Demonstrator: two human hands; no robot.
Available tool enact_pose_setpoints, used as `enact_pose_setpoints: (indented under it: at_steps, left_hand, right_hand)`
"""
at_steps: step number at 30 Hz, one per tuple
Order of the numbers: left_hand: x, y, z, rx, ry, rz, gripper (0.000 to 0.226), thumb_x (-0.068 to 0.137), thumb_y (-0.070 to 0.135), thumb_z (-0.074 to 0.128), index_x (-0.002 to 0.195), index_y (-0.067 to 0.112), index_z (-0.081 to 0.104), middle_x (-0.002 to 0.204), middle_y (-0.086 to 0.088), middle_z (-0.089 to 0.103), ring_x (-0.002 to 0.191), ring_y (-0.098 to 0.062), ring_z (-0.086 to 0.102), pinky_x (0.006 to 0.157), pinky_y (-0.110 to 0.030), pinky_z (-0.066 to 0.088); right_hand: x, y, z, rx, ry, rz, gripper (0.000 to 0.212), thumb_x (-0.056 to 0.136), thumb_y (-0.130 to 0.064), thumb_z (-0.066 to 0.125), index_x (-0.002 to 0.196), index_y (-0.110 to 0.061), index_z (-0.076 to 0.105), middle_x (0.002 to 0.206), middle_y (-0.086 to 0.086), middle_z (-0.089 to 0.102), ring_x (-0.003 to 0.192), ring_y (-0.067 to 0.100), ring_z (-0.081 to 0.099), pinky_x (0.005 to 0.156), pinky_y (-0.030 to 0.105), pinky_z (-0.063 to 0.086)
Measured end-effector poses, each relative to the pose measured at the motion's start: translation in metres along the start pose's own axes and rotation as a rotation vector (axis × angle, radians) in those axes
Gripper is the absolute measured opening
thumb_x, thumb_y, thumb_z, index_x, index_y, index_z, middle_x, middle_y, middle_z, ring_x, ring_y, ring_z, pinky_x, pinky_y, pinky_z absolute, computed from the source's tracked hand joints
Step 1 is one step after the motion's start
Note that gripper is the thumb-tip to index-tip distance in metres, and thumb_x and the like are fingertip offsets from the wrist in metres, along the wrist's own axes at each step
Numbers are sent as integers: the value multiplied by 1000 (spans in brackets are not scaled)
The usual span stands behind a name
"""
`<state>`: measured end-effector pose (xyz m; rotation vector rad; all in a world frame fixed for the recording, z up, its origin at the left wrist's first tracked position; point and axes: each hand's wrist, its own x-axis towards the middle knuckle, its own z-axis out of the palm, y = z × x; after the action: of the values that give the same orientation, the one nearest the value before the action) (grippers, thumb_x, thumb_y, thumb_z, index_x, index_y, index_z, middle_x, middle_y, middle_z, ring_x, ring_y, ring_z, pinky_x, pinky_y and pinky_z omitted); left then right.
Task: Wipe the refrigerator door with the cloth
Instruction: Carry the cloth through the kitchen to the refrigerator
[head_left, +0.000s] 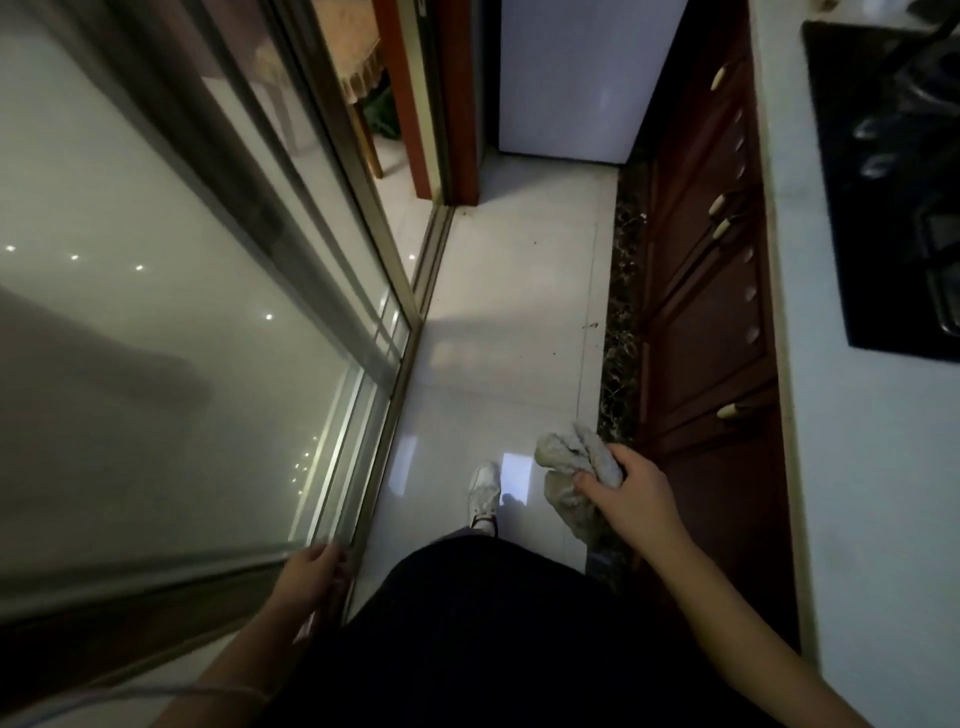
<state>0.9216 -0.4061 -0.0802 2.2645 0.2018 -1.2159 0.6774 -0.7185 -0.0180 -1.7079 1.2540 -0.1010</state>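
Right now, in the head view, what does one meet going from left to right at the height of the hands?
From the left: glass sliding door → left hand → white shoe → cloth → right hand → wooden cabinets → white countertop.

Beige cloth (576, 467); white refrigerator door (576, 78); reddish-brown cabinets (711, 312); black stovetop (883, 182).
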Motion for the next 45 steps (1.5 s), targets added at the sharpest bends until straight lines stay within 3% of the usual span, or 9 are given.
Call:
enact_pose_setpoints:
  at_steps: [5, 12, 15, 20, 23, 27, 33, 37, 45]
  left_hand:
    - [50, 118, 1, 84, -94, 96, 29, 104, 18, 48, 85, 1, 63, 79, -20, 61, 60, -24, 53, 52, -24, 35]
    - [102, 301, 23, 168, -120, 314, 28, 101, 17, 50, 89, 2, 69, 81, -15, 69, 64, -25, 61, 51, -25, 43]
    - [122, 355, 35, 187, -147, 364, 26, 104, 14, 47, 93, -2, 64, 81, -17, 65, 65, -25, 58, 43, -12, 43]
    - [157, 415, 51, 169, -119, 297, 31, 104, 15, 47, 83, 2, 65, 78, -19, 64, 74, -29, 61, 44, -17, 41]
    - [166, 442, 56, 123, -80, 219, 33, 104, 11, 45, 76, 4, 60, 75, -19, 59, 64, -26, 54, 38, -12, 38]
    - [179, 482, 58, 67, -58, 142, 31, 103, 10, 48, 76, 2, 61, 69, -15, 57, 57, -23, 50, 49, -24, 39]
    - [221, 556, 60, 43, -10, 105, 32, 103, 20, 50, 83, 0, 66, 75, -17, 67, 60, -26, 58, 55, -25, 39]
    - [260, 634, 64, 88, -44, 139, 34, 104, 20, 48, 78, 8, 66, 77, -15, 69, 60, -25, 61, 55, -26, 41]
    - [340, 826, 70, 140, -119, 215, 29, 101, 19, 51, 92, -4, 66, 79, -15, 66, 61, -26, 58, 53, -24, 36]
  right_hand:
    - [68, -37, -24, 40, 89, 43, 17, 83, -26, 81, 94, -24, 70, 86, -10, 71, 83, 14, 68, 72, 33, 53]
    - [161, -79, -56, 86, 175, 84, 21, 84, -26, 81, 101, -18, 71, 88, -7, 71, 83, 10, 66, 71, 31, 51]
    - [207, -87, -70, 95, 164, 98, 22, 84, -28, 81, 102, -20, 71, 89, -7, 72, 85, 10, 67, 73, 31, 53]
    - [297, -109, -102, 105, 154, 96, 21, 83, -28, 81, 98, -17, 71, 88, -2, 73, 84, 17, 69, 76, 39, 56]
    - [351, -126, -124, 81, 130, 85, 22, 82, -29, 81, 98, -19, 71, 89, -2, 73, 84, 16, 69, 78, 39, 55]
    - [423, -157, -152, 19, 77, 41, 19, 82, -28, 82, 95, -20, 70, 88, -3, 73, 84, 19, 69, 77, 38, 54]
    - [522, -204, -178, 50, 40, 9, 18, 82, -27, 82, 93, -25, 69, 88, -8, 73, 84, 13, 69, 79, 39, 56]
    - [591, -233, -189, 48, 54, 15, 18, 83, -29, 81, 95, -22, 70, 89, -4, 74, 84, 16, 69, 79, 39, 56]
    - [695, -288, -220, 80, 190, 105, 16, 83, -28, 79, 93, -19, 69, 85, -4, 72, 81, 13, 68, 75, 37, 54]
